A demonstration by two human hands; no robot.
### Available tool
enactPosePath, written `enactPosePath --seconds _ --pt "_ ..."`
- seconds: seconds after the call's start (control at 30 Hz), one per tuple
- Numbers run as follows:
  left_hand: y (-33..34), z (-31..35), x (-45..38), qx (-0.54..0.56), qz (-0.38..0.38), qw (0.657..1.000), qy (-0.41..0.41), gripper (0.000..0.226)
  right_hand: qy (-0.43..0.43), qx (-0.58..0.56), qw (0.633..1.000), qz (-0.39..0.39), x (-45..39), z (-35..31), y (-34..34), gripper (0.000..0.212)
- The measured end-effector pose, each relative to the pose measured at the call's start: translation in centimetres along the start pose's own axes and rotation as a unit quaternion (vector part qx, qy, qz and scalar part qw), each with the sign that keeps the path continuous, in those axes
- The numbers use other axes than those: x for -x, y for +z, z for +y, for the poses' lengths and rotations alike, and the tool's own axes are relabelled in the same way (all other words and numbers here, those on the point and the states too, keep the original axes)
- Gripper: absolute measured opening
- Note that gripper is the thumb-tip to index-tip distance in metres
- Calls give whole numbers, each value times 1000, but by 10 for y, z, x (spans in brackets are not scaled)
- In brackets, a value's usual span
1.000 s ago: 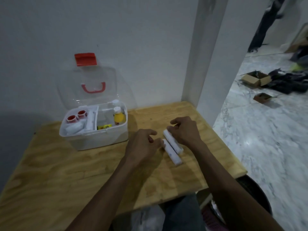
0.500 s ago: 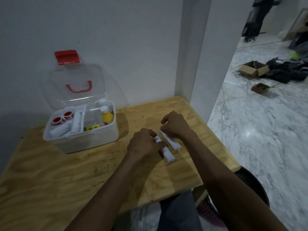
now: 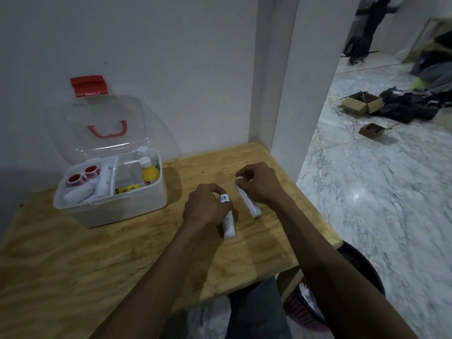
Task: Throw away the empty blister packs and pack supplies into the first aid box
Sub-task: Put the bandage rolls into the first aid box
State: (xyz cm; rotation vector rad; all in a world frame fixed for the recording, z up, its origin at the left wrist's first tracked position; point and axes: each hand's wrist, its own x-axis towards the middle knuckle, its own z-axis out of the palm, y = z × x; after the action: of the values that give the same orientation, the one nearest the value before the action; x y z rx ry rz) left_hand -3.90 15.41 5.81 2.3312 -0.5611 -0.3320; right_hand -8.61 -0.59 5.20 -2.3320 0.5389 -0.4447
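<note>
**Beside the first aid box, two white rolls get picked up**

Nearest to us, under the front edge of the desk [image 3: 73, 277], a dark round bin [image 3: 362, 270] sits on the floor. It is close, likely so that trash can drop right in. I cannot see any blister packs on the desk.

Right of the first aid box [image 3: 117, 209], both hands are on the desk. The left hand [image 3: 205, 209] has its fingers [image 3: 215, 192] curled over the top end of a white roll [image 3: 228, 226]. This roll lies flat, with its far end toward the box. A small blue mark shows on that end. The hand seems to hold it there so it can be lifted in one go.

A bit farther right, the right hand [image 3: 259, 184] pinches the top tip of a second white roll [image 3: 249, 204]. The fingers are bent tight around that tip. This roll leans a little toward the box too. The two rolls lie near each other but do not touch. They look like bandage rolls, though I cannot be sure.

Farther back, the first aid box stands open near the wall. Its clear lid [image 3: 102, 126] leans up against the wall, so the box stays open for packing. Inside are two red-ringed tape rolls [image 3: 83, 174], more white rolls, and a yellow bottle [image 3: 149, 171] standing up. The middle part of the box looks to have room, so the two rolls could go there next.

Far right of the box, past the wall, cardboard boxes [image 3: 362, 105] lie on a marble floor.
</note>
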Motion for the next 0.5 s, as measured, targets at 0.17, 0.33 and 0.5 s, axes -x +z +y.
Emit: enactPosePath --seconds 0.17,0.33,0.5 --pt "-17 -4 11 80 87 991 58 25 -30 -83 994 66 17 -9 -5 14" --pt "-35 -9 27 146 151 969 128 26 -75 -131 982 111 29 -29 -3 15" --pt "-66 -15 40 155 227 942 193 27 -107 -163 970 146 32 -69 0 14"
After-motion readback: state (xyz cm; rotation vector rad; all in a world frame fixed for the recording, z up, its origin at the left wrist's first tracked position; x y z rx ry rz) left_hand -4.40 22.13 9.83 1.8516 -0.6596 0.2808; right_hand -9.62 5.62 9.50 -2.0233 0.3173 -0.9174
